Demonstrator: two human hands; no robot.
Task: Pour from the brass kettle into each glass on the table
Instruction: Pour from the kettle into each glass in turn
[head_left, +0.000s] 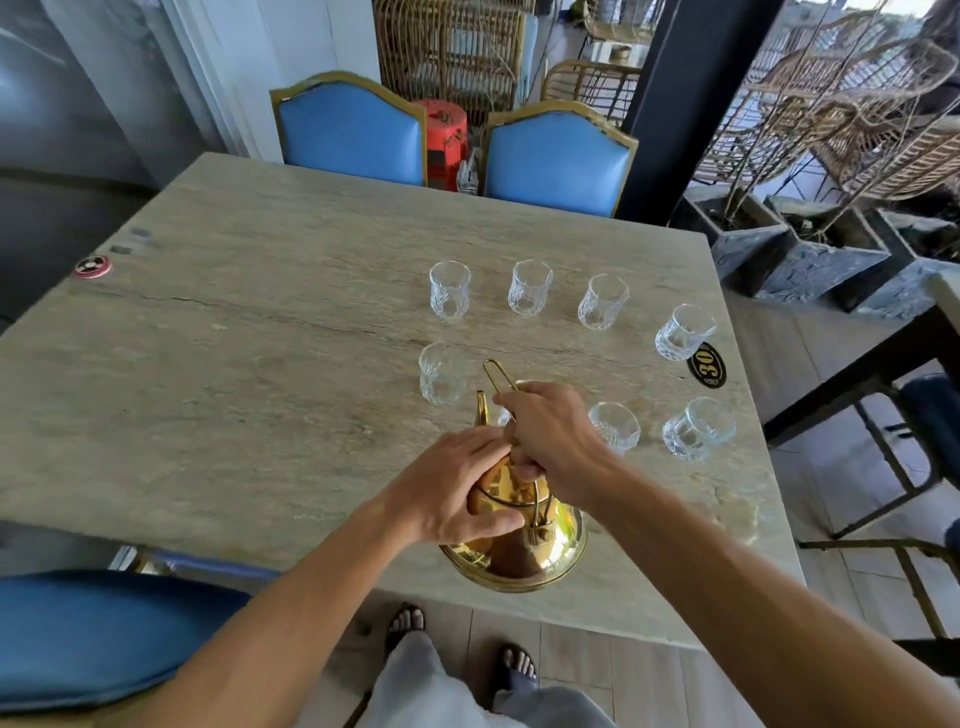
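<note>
Here both hands, left (457, 488) and right (553, 441), grip the brass kettle (519, 545); black table tag (706, 368) reads "30".

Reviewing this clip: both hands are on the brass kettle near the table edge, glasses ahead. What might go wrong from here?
1. The kettle sits close to the table's near edge; a slip of the left hand or right hand might drop it onto the sandalled feet below.
2. A glass stands right under the spout, half hidden by the right hand; lifting could knock it.
3. The far right glass needs a long reach over nearer glasses, so spills seem likely.
</note>
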